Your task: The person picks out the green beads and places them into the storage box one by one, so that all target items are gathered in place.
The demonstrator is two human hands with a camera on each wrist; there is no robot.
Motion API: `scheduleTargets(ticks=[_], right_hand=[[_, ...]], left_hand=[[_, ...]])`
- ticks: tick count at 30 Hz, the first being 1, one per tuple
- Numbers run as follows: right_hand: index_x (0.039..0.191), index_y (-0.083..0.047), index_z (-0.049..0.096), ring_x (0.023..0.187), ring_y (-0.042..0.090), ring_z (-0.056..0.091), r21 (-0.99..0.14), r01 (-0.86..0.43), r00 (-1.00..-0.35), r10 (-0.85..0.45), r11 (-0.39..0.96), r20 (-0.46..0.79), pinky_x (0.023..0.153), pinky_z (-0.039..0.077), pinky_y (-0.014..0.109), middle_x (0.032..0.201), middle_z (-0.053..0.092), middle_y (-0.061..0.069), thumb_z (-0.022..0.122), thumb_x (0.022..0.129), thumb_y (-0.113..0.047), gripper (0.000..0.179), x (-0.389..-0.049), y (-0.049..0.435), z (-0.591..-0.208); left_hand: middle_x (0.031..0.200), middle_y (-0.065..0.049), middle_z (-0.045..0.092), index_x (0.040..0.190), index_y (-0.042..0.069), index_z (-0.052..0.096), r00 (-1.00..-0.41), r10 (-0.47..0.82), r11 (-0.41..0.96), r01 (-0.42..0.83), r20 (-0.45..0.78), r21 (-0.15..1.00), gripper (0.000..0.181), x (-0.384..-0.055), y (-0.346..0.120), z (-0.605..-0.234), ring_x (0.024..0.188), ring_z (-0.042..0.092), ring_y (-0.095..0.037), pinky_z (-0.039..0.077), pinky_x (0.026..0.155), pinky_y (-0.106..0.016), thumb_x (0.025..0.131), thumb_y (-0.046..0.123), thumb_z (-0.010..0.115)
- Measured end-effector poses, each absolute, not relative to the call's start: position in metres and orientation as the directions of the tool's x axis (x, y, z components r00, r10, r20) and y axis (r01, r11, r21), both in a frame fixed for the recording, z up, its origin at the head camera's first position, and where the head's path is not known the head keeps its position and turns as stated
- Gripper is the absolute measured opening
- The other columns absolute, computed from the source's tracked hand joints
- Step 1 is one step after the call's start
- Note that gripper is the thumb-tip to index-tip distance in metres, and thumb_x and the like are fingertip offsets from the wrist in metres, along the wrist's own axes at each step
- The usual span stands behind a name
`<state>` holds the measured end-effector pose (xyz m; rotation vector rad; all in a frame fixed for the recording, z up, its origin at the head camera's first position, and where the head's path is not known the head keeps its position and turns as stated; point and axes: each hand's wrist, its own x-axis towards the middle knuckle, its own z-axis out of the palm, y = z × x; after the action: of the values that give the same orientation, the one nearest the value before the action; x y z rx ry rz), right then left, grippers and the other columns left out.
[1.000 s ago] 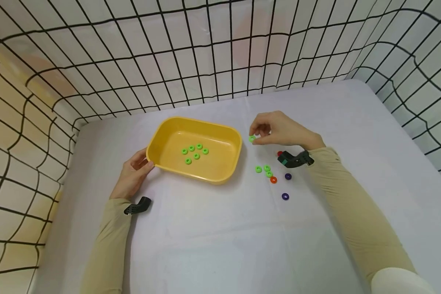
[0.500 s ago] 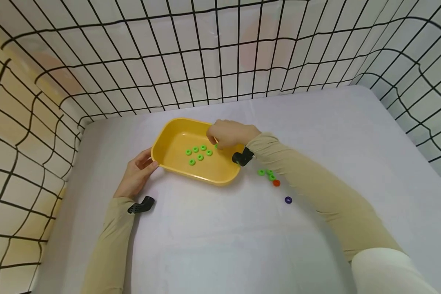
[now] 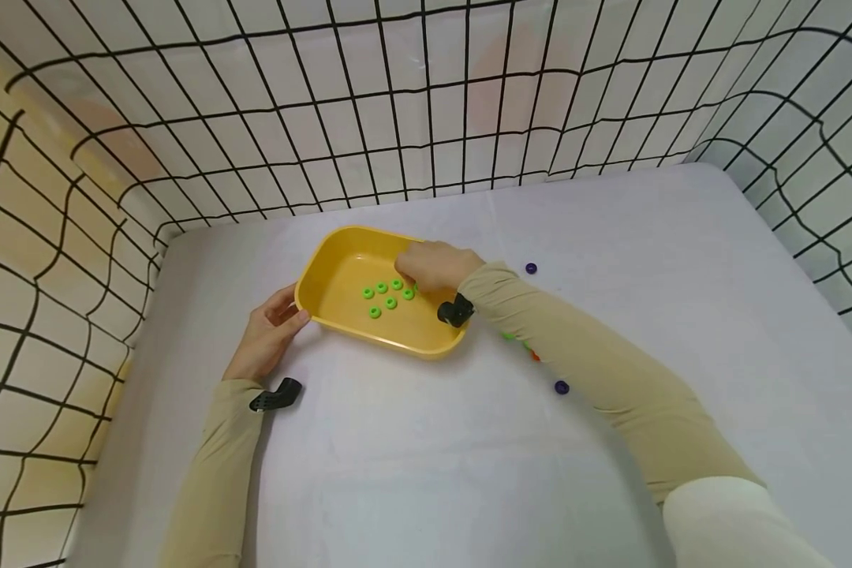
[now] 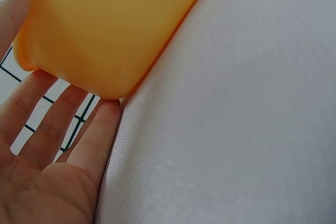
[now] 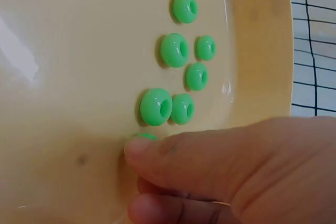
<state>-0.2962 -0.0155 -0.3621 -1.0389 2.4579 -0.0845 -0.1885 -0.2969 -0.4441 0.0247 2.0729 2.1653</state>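
A yellow tray point(image 3: 337, 272) stands on the table, with several green beads point(image 3: 391, 303) on its floor. At its left end my left hand point(image 3: 266, 335) holds the corner, thumb at the front rim. In the left wrist view, fingertips point(image 4: 107, 111) touch the outer wall. Over the tray's right half reaches my right hand point(image 3: 436, 264). The right wrist view shows its thumb point(image 5: 163, 153) on a green bead point(image 5: 147, 136) close to the floor, beside the other beads; most of that bead is hidden by the thumb.
Right of the tray, a purple bead point(image 3: 562, 387) lies near the right sleeve point(image 3: 596, 367). An orange-red bead point(image 3: 535, 356) and green ones point(image 3: 508, 336) are partly hidden by it. Another purple bead point(image 3: 531, 268) lies farther back. Black wire mesh point(image 3: 426, 110) walls the back and sides.
My right hand has moved left from the table into the tray, carrying a green bead. A purple bead at the back is now uncovered. My left hand stays on the tray's corner.
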Motion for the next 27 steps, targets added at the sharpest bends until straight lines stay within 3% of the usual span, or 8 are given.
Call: scheduleTargets(ticks=[9, 27], right_hand=[[0.104, -0.006, 0.061, 0.086, 0.021, 0.046, -0.187, -0.667, -0.617, -0.675, 0.721, -0.405, 0.077, 0.04, 0.031, 0.091, 0.05, 0.005, 0.056, 0.098, -0.006, 0.008, -0.296, -0.015, -0.363], [0.108, -0.005, 0.061, 0.095, 0.024, 0.047, -0.287, -0.6, -0.647, -0.664, 0.746, -0.374, 0.084, 0.043, 0.034, 0.105, 0.055, 0.009, 0.062, 0.093, -0.004, 0.015, -0.296, -0.001, -0.343]], left_hand=[[0.142, -0.006, 0.047, 0.148, 0.003, 0.041, -0.99, 0.109, -0.016, -0.096, -0.093, 0.995, 0.054, -0.188, -0.296, -0.443, 0.12, 0.05, -0.017, 0.047, 0.099, -0.015, 0.097, 0.006, 0.061], [0.14, -0.004, 0.048, 0.148, 0.0, 0.039, -0.99, 0.124, -0.033, -0.065, -0.06, 0.997, 0.055, -0.186, -0.294, -0.446, 0.119, 0.05, -0.016, 0.047, 0.099, -0.016, 0.097, 0.002, 0.059]])
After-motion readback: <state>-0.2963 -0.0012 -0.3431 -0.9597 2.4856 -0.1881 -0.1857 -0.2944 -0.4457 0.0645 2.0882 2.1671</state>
